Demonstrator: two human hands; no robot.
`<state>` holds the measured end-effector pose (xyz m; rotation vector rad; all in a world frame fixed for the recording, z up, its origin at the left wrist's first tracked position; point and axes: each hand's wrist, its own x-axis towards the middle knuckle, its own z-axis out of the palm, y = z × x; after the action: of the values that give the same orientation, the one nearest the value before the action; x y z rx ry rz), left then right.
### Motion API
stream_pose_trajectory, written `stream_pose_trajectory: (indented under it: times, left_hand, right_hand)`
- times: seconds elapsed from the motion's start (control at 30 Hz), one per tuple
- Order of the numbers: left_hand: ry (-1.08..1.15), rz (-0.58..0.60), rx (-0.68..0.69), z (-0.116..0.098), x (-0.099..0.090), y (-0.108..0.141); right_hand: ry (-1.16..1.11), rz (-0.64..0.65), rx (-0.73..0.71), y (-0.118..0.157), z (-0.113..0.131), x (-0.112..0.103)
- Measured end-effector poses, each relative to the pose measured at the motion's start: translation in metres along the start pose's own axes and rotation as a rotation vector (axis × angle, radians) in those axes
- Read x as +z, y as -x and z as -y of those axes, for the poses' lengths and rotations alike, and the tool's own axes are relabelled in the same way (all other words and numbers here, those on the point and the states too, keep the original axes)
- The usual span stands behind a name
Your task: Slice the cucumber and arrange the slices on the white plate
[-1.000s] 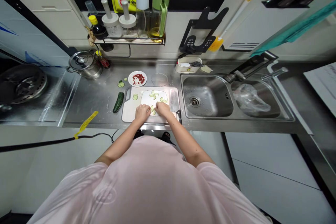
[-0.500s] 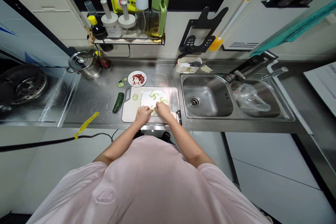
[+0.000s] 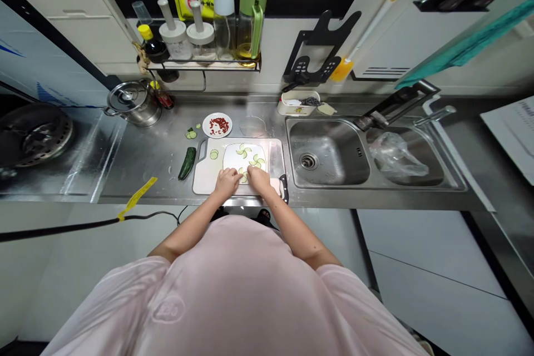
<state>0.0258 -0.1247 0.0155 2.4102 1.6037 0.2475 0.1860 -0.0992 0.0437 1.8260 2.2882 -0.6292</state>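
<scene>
My left hand (image 3: 227, 182) and my right hand (image 3: 259, 179) rest side by side at the lower edge of a white oval plate (image 3: 244, 147), their fingertips bunched over thin cucumber slices (image 3: 243, 176). More crescent slices (image 3: 256, 161) form pinwheel-like clusters on the plate, which sits on a white plastic cutting board (image 3: 204, 178). A cut cucumber (image 3: 187, 163) lies left of the board. A kitchen knife (image 3: 275, 158) lies along the board's right side, its black handle (image 3: 284, 189) past my right hand. Whether my fingers grip a slice is hidden.
A small plate of chopped red food (image 3: 217, 125) and loose cucumber pieces (image 3: 191, 134) lie behind the board. A steel pot (image 3: 133, 103) stands to the left. A steel double sink (image 3: 327, 153) lies to the right, with a plastic bag (image 3: 396, 154) in its far basin.
My hands stay over the plate's lower edge with only slight finger shifts. The whole view has dipped slightly.
</scene>
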Motion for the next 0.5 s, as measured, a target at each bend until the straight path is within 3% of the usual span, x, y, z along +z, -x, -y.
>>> stream_pose_trajectory:
  times: [0.5]
  left_hand:
    - [-0.005,0.019,-0.026,-0.0021,-0.0016,-0.0002]
  right_hand:
    - [0.016,-0.034,-0.001,-0.0019,-0.0005,0.0034]
